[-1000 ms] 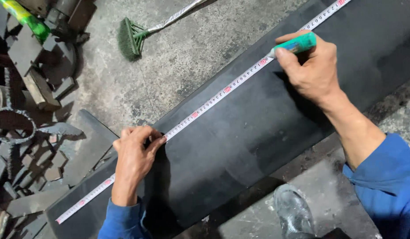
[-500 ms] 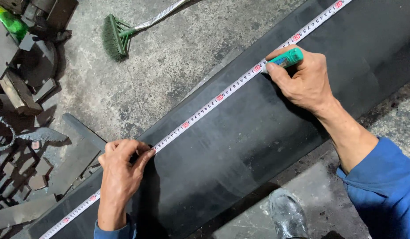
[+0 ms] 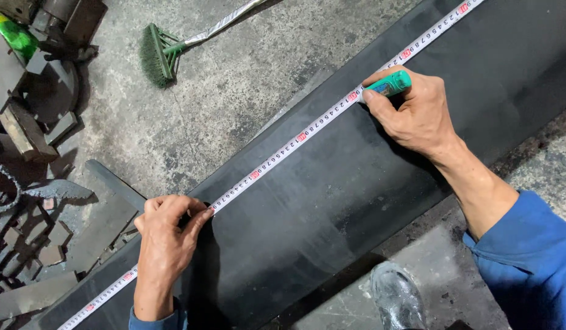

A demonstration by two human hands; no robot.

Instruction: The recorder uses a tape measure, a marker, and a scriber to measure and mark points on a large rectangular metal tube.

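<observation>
Even, soft light falls from above; the picture is sharp throughout. Dull sheen lies on the black sheet [image 3: 332,201], short shadows sit under both hands, and the scrap pile [image 3: 32,153] stays dim.

A single head-worn view looks steeply down from above the person at close range. A long black rubber sheet [image 3: 332,201] runs diagonally through the frame from lower left to upper right on the concrete floor [image 3: 234,104], and both forearms enter from the bottom edge.
</observation>
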